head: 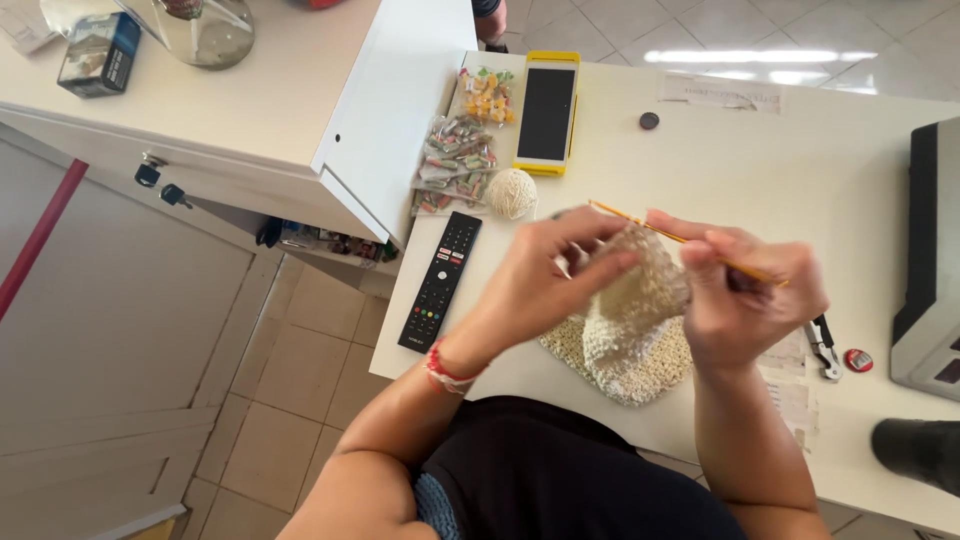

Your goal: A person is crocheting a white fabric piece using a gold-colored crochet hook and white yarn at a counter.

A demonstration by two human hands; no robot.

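The cream crocheted piece [635, 320] hangs between your hands over the near edge of the white table [760, 150], its lower part resting on the tabletop. Your left hand [545, 280] pinches its upper edge, fingers curled closed on the fabric. Your right hand [750, 295] grips a yellow crochet hook [640, 224], fingers folded tight around it, tip pointing left. Just beyond lies a ball of cream yarn [511, 193]; left of your hands, a black remote [440, 280]; farther off, a yellow-cased phone [547, 112].

remote [440, 281] left of crochet piece [630, 330] | yarn ball [511, 193] behind it | phone [546, 112] behind ball
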